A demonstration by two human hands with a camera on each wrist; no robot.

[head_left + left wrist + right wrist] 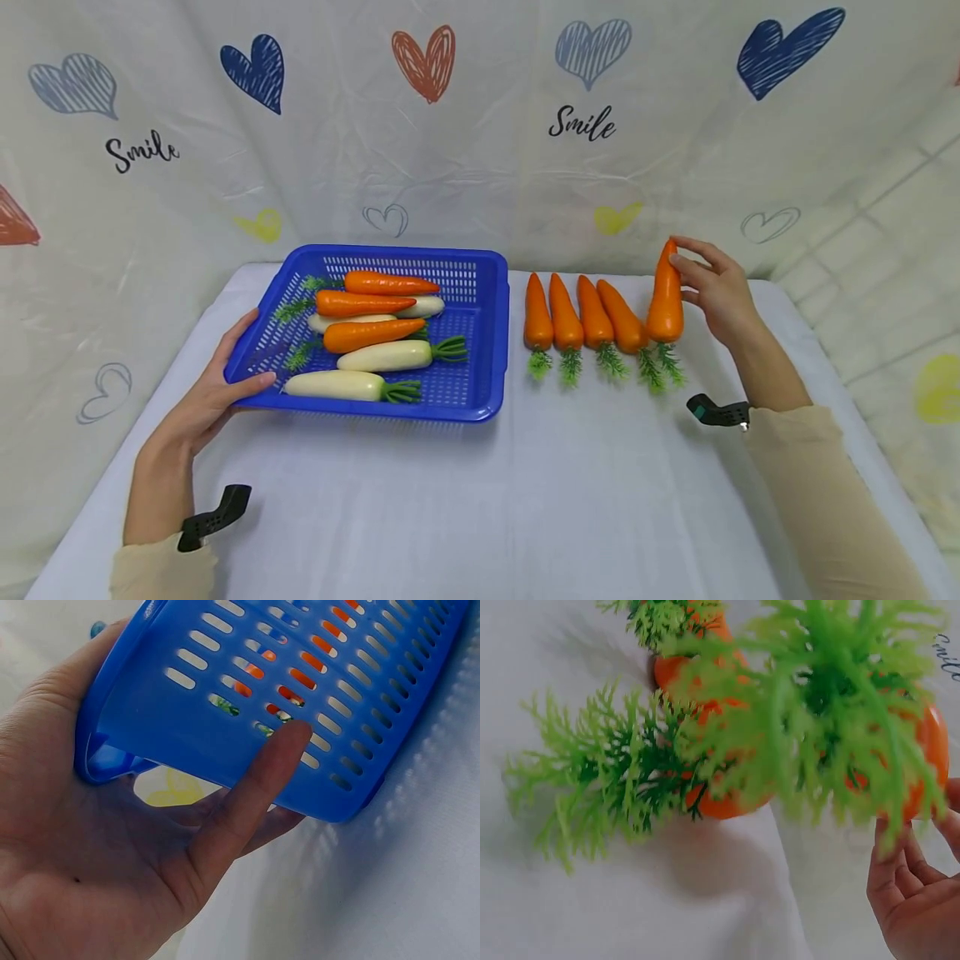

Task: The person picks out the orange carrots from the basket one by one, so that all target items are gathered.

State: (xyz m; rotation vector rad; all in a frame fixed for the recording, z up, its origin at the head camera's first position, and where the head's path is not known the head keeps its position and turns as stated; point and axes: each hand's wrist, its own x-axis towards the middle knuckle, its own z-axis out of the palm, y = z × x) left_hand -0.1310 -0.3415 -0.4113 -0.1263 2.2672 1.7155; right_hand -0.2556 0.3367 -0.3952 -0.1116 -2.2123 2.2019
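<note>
My left hand (pixel 201 407) grips the left end of a blue plastic basket (pixel 497 350), thumb over the rim and fingers along the outer side. In the left wrist view, fingers press the slotted wall of the basket (pixel 225 754). Inside lie three orange carrots (pixel 365 303) and several white radishes (pixel 384 357) with green stems. On the right, my right hand (pixel 716 293) pinches a carrot (pixel 664 302) near its tip, with its leafy end hanging down. In the right wrist view, the green leaves (pixel 825 697) of that carrot partly cover its orange body.
Several more carrots (pixel 566 317) lie in a row between the basket and my right hand, tips away from me and leaves towards me. A white cloth (pixel 525 500) covers the table. Behind stands a pale curtain (pixel 487 150) printed with hearts.
</note>
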